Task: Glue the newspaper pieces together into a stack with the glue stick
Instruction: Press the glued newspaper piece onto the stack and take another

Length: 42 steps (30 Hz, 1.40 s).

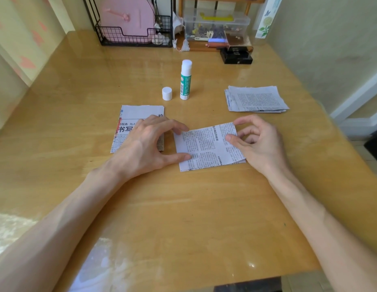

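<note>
While the left hand (pixel 145 142) pins the piece (pixel 206 146) open-fingered and the right hand (pixel 259 142) pinches its near edge, square the corners before pressing flat.

I see the glue stick (pixel 185 81) upright, uncapped, its cap (pixel 167 93) just beside. One newspaper piece (pixel 204 148) lies centre, a second piece (pixel 139 112) left, a pile (pixel 257 100) right.

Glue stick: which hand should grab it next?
Probably left. The left hand only rests its fingertips on the newspaper piece, and the uncapped glue stick stands just beyond it. The right hand pinches the piece's right edge and sits farther away.
</note>
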{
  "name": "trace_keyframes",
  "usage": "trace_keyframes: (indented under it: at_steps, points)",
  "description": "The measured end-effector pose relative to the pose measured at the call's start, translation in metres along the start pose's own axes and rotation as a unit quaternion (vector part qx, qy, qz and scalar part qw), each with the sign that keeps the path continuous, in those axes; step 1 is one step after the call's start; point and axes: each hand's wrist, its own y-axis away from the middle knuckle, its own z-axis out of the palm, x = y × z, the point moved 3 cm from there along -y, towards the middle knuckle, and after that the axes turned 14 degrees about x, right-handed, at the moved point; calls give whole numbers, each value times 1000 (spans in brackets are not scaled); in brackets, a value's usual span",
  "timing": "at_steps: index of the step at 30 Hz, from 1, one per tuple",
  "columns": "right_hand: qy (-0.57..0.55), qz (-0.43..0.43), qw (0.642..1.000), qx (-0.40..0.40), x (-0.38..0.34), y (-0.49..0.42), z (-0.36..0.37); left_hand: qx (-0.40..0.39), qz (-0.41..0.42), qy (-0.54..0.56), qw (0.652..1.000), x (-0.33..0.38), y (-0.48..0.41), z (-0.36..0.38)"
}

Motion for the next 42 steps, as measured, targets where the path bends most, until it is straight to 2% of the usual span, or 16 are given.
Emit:
trace_keyframes:
  at_steps: [5,11,17,22,28,32,42]
  points:
    - [50,-41,998,10,-1,1,2,-7,1,7,1000,0,0,1]
    - [178,-181,966,46,-4,10,5,-11,15,-15,1000,1,1,1]
    - [186,-255,948,-45,-15,31,24,-16,37,-97,995,10,3,-5]
    - [265,-318,907,-80,-28,38,37,3,38,-109,993,13,3,-7]
    - [335,-341,873,-94,-39,41,49,3,-11,-49,999,8,3,-6]
    - [343,-337,872,-93,-41,42,53,-6,-46,-28,999,6,2,-6]
    - [315,-336,882,-95,-37,39,56,-3,-46,-37,998,3,2,-5]
